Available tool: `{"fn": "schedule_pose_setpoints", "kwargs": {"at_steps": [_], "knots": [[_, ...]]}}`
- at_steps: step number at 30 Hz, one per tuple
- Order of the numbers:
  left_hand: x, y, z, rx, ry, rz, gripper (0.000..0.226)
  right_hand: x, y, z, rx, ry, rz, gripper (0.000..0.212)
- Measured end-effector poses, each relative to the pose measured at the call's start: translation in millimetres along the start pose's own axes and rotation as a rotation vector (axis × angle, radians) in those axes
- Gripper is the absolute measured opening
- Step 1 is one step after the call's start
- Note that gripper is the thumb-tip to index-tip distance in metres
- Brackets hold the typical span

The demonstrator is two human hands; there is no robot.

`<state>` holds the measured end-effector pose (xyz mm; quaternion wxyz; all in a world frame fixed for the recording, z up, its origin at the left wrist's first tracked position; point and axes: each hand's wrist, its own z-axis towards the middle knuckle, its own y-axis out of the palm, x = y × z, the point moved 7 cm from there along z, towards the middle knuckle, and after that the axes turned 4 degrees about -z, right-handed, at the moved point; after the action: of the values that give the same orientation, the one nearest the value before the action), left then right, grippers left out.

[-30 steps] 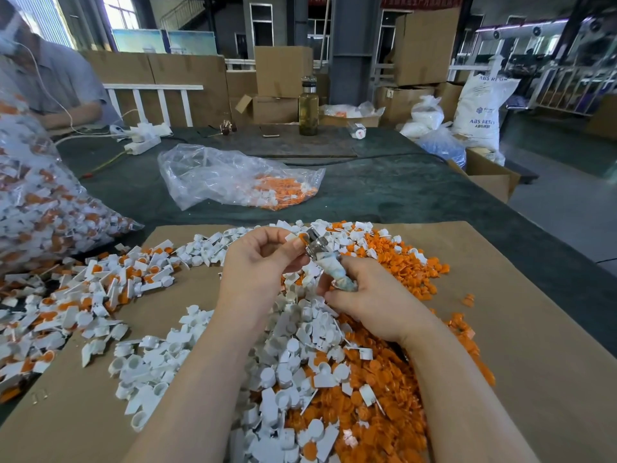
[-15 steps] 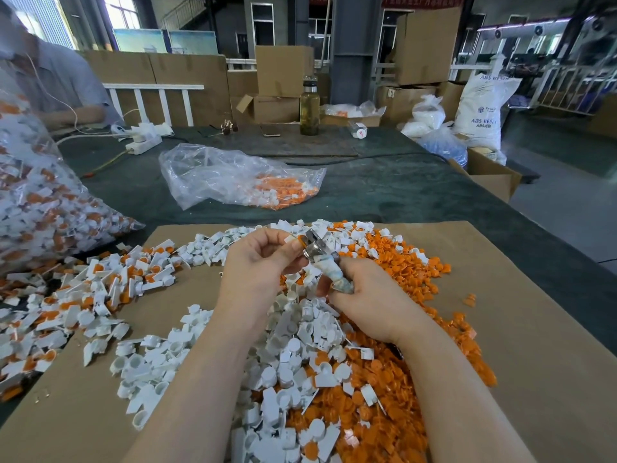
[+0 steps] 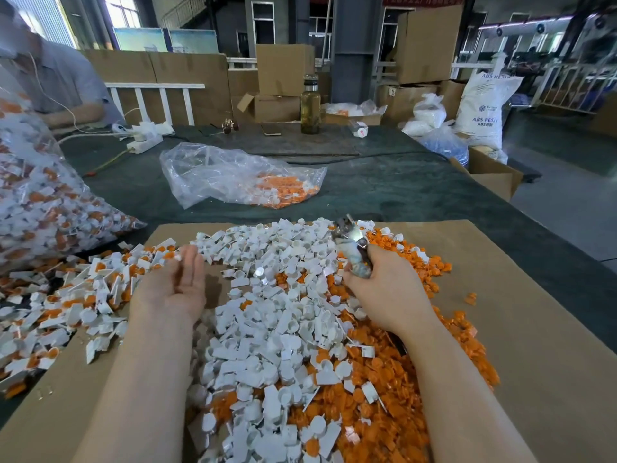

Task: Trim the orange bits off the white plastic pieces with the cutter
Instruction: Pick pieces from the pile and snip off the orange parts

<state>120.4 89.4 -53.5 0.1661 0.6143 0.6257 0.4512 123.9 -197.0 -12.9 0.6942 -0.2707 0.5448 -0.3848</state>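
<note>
Change: hands part; left hand (image 3: pixel 173 282) now lies open and empty, its piece released.
Right hand (image 3: pixel 384 292): grips cutter (image 3: pixel 354 248).
Meaning: one trim done; next untrimmed pieces (image 3: pixel 100 289) lie left.

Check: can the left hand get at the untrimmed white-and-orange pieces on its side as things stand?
Probably yes. The left hand is open, palm up, holding nothing, and the untrimmed pieces lie loose on the cardboard just beside it, with nothing between them.

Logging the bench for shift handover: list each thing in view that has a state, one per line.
left hand: open, palm up, holding nothing
right hand: gripping the cutter
cutter: held, head raised over the pile
clear bag: lying flat, partly filled
glass bottle: upright, capped
cardboard box: flap open
</note>
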Motion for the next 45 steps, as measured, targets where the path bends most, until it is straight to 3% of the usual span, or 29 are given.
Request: {"fn": "schedule_pose_setpoints", "kwargs": {"at_steps": [7, 10, 13, 16, 21, 24, 30, 35, 45], "knots": [[22, -10, 11, 0.007, 0.084, -0.376, 0.037, 11, -6, 1, 0.031, 0.055, -0.175, 0.029], [28, -10, 12, -0.027, 0.095, -0.388, 0.033, 9, -5, 0, 0.022, 0.049, -0.192, 0.028], [21, 2, 6, -0.116, 0.06, -0.053, 0.027, 5, -4, 0, 0.035, 0.029, -0.202, 0.029], [-1, 22, -8, -0.27, 0.08, 0.498, 0.019, 2, -3, 0, 0.04, 0.002, -0.238, 0.031], [-41, 40, -36, -0.487, 0.322, 1.289, 0.01, 6, 5, 2, -0.012, 0.014, -0.291, 0.025], [-62, 45, -49, -0.619, 0.421, 1.575, 0.008, 5, 11, 3, -0.022, 0.023, -0.315, 0.024], [-78, 41, -47, -0.667, 0.413, 1.899, 0.018, 12, 17, 3, -0.026, 0.095, -0.364, 0.023], [-84, 43, -50, -0.703, 0.526, 2.084, 0.029, 11, 23, 4, -0.078, 0.09, -0.337, 0.015], [-72, 45, -49, -0.638, 0.554, 1.765, 0.026, 1, 32, 3, -0.157, 0.047, -0.315, 0.016]]}}
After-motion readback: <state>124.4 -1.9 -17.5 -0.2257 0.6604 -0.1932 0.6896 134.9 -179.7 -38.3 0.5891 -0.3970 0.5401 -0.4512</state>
